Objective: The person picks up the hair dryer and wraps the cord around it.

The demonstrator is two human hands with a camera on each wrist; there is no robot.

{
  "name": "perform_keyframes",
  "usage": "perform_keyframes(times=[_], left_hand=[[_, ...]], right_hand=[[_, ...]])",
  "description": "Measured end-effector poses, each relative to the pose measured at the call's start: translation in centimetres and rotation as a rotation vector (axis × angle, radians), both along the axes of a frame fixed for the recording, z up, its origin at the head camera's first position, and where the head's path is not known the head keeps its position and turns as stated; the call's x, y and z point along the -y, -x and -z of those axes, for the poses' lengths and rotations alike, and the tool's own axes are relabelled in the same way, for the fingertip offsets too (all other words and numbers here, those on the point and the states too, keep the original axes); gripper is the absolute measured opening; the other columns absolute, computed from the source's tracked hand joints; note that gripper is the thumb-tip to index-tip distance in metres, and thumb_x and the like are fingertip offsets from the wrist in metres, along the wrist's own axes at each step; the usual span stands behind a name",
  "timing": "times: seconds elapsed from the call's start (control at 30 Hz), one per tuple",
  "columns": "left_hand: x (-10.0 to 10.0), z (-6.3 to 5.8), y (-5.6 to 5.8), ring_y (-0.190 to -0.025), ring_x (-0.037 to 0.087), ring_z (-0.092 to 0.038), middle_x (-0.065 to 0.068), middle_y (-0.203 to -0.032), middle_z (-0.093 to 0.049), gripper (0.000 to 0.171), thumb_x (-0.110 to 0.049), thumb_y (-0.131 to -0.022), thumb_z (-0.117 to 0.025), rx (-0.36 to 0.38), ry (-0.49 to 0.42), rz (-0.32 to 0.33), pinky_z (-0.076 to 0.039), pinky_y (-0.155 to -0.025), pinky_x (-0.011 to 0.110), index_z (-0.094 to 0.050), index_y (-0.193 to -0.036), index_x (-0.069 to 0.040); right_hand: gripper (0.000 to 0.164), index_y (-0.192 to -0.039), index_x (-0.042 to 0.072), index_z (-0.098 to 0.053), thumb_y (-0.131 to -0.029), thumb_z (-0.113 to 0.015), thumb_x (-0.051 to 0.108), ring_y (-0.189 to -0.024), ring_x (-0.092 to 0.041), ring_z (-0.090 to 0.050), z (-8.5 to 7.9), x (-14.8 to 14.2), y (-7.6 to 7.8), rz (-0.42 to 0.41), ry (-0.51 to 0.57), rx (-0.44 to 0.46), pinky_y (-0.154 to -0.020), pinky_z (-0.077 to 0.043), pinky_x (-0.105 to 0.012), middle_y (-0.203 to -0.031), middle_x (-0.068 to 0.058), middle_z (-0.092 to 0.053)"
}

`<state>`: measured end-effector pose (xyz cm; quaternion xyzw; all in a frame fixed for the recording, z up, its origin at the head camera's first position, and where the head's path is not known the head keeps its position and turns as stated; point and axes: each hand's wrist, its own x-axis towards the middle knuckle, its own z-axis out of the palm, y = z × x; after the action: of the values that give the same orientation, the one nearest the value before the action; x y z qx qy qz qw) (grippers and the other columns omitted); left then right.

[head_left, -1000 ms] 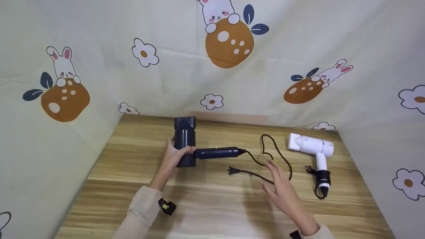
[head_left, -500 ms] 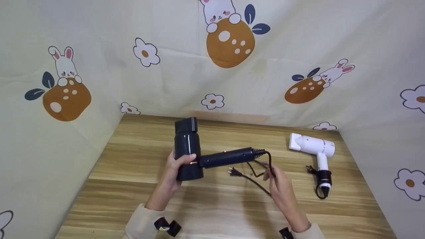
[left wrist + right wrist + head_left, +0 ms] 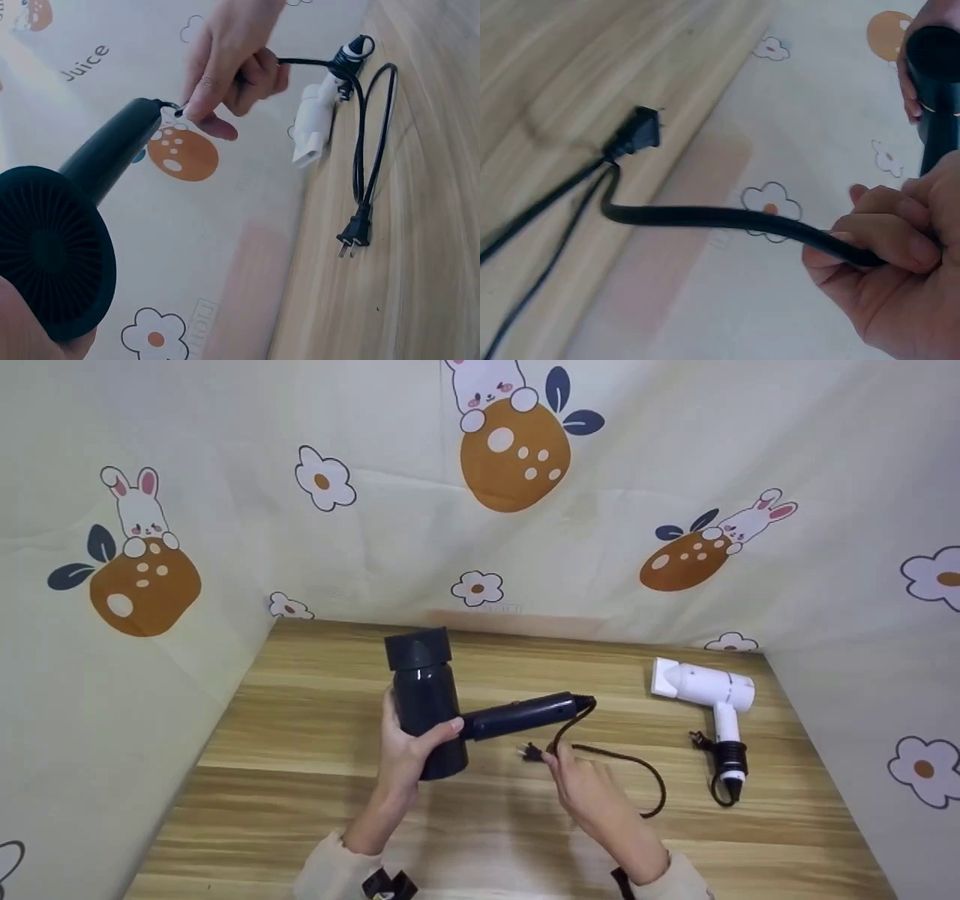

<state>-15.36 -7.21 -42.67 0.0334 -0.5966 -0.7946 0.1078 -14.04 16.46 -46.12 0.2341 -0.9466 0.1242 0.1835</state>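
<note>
My left hand (image 3: 405,746) grips the barrel of a dark hair dryer (image 3: 426,697), thumb across its front near the handle joint. The dryer is raised over the table, nozzle toward the back wall and handle pointing right. In the left wrist view its round rear grille (image 3: 52,255) faces the camera. My right hand (image 3: 592,791) holds the dryer's black power cord (image 3: 705,217) a short way below the handle end, fingers curled round it. The rest of the cord loops on the table, and its two-pin plug (image 3: 355,227) lies on the wood near the right hand.
A white hair dryer (image 3: 705,686) lies at the right of the wooden table (image 3: 300,720), its black cord wound round the handle. Cloth walls (image 3: 375,547) printed with rabbits and flowers enclose the table at the back and sides.
The left hand has lifted the dark dryer off the table and tilted it. The right hand, earlier open above the cord, has taken hold of it and moved left.
</note>
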Motion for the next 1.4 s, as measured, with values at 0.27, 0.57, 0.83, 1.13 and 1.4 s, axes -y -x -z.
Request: perform_keyframes(times=[0.27,0.57,0.83,1.13,1.4], left_hand=[[0.4,0.7,-0.2,-0.102,0.021,-0.053,0.011,-0.120,-0.052,0.090,-0.005,-0.065,-0.080,-0.052,0.215,-0.027,-0.041,-0.094,0.037,-0.030,-0.140,-0.010],[1.2,0.3,-0.1,-0.102,0.022,-0.054,0.007,-0.119,-0.053,0.090,-0.005,-0.062,-0.081,-0.177,0.295,0.099,-0.041,-0.093,0.040,-0.033,-0.137,-0.014],[2.1,0.3,-0.4,-0.102,0.021,-0.055,0.012,-0.120,-0.051,0.094,-0.001,-0.061,-0.080,-0.208,0.272,0.232,-0.045,-0.090,0.035,-0.027,-0.139,-0.005],[2.4,0.3,-1.0,-0.103,0.018,-0.055,0.004,-0.120,-0.052,0.094,-0.002,-0.059,-0.078,-0.203,0.142,0.279,-0.043,-0.092,0.030,-0.027,-0.138,-0.005],[2.0,-0.2,-1.1,-0.088,0.023,-0.065,0.006,-0.104,-0.062,0.077,0.008,-0.063,-0.068,-0.268,-0.097,0.240,-0.052,-0.082,0.034,-0.038,-0.129,-0.019]], right_hand=[[0.020,-0.079,0.006,-0.047,-0.089,-0.060,0.017,-0.037,-0.015,-0.045,-1.7,-0.1,-0.9,-0.121,-0.136,-0.112,-0.033,-0.035,-0.024,-0.045,0.002,-0.042],[0.020,-0.074,0.016,-0.048,-0.089,-0.061,0.020,-0.051,0.003,-0.030,-4.0,-2.6,-0.1,-0.314,0.085,-0.186,-0.042,-0.024,-0.010,-0.059,0.013,-0.036],[0.013,-0.083,0.014,-0.060,-0.080,-0.067,0.003,-0.057,0.004,-0.039,-4.7,-4.0,0.3,-0.388,0.385,-0.035,-0.048,-0.033,-0.008,-0.065,0.008,-0.050],[0.012,-0.092,0.000,-0.060,-0.087,-0.052,-0.009,-0.071,0.000,-0.053,-5.2,-4.7,0.4,-0.396,0.884,0.408,-0.061,-0.047,-0.017,-0.083,0.007,-0.061],[0.017,-0.089,0.004,-0.057,-0.094,-0.042,-0.003,-0.049,-0.006,-0.037,-3.9,-4.7,0.7,-0.391,0.963,0.571,-0.042,-0.030,-0.019,-0.057,-0.001,-0.043]])
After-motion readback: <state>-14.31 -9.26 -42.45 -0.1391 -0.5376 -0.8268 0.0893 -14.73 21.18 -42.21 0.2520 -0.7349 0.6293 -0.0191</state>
